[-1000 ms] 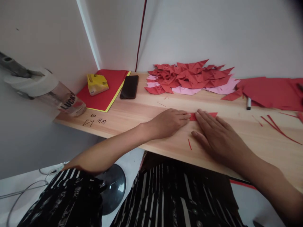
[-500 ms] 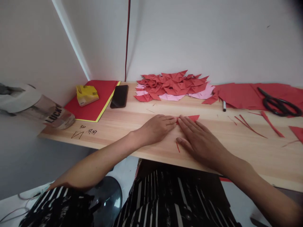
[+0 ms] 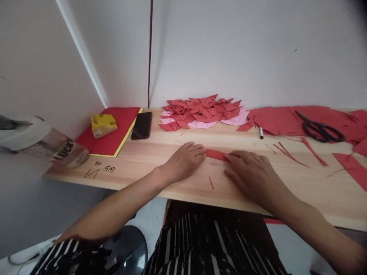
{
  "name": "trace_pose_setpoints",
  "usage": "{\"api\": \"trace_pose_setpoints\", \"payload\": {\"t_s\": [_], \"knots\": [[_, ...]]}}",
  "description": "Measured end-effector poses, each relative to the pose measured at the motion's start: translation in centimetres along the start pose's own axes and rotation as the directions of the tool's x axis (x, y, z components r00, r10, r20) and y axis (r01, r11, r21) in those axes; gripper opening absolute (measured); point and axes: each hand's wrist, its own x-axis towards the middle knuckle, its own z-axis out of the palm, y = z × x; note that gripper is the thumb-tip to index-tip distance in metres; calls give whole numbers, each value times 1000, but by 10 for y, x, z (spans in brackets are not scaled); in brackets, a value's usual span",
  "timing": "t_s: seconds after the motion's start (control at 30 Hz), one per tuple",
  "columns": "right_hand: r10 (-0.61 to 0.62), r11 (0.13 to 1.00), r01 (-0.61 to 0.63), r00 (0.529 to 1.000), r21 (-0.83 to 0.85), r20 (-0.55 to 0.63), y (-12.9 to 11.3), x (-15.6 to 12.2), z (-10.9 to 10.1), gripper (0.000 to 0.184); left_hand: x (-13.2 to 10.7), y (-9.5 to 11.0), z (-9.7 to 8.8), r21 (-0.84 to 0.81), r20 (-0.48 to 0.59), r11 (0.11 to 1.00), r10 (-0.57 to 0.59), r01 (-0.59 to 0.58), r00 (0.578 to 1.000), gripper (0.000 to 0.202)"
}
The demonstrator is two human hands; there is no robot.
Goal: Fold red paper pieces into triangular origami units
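A narrow folded strip of red paper [image 3: 216, 154] lies on the wooden table between my two hands. My left hand [image 3: 186, 158] has its fingers closed on the strip's left end and pins it to the tabletop. Over the right end rests my right hand [image 3: 250, 173], palm down, its fingers extended and slightly bent, the thumb apart from them. That end of the paper is hidden beneath the fingers. A thin red paper scrap [image 3: 211, 182] lies on the wood just below the strip.
Behind my hands is a pile of folded red and pink paper pieces [image 3: 202, 110]. Red sheets [image 3: 278, 120], black scissors [image 3: 319, 128], a marker [image 3: 261, 133] and cut strips lie right. Left are a phone [image 3: 142, 125], red folder [image 3: 114, 143], yellow packet [image 3: 103, 125] and bottle [image 3: 64, 149].
My right hand has slid to the right along the paper, away from my left hand. More of the red strip now shows between them. The view has shifted slightly.
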Motion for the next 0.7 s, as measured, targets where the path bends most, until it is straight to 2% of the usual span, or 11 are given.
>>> {"api": "trace_pose_setpoints", "payload": {"t_s": [0.13, 0.33, 0.43, 0.53, 0.6, 0.7], "knots": [[-30, 988, 34, 999, 151, -28, -22, -17, -10, 27, 0, 1, 0, -36, -34, 998, -59, 58, 998, 25], [-96, 927, 97, 995, 362, -21, -44, -28, -22, 24, 3, 4, -5, -237, -36, 968, -96, 85, 995, 28], [-99, 906, 99, 995, 412, -21, -41, -29, -22, 23, 3, 5, -10, -320, 0, 940, -122, 116, 992, 33], [-54, 925, 58, 998, 376, -21, -30, -28, -17, 22, 4, 9, -17, -372, 47, 913, -161, 166, 986, 40], [-24, 946, 40, 998, 322, -53, -21, -24, -13, 24, 5, 17, -22, -342, 82, 913, -207, 223, 975, 52], [-4, 961, 34, 994, 275, -109, -7, -10, -9, 27, 8, 36, -25, -205, 145, 935, -262, 288, 954, 77]]}}
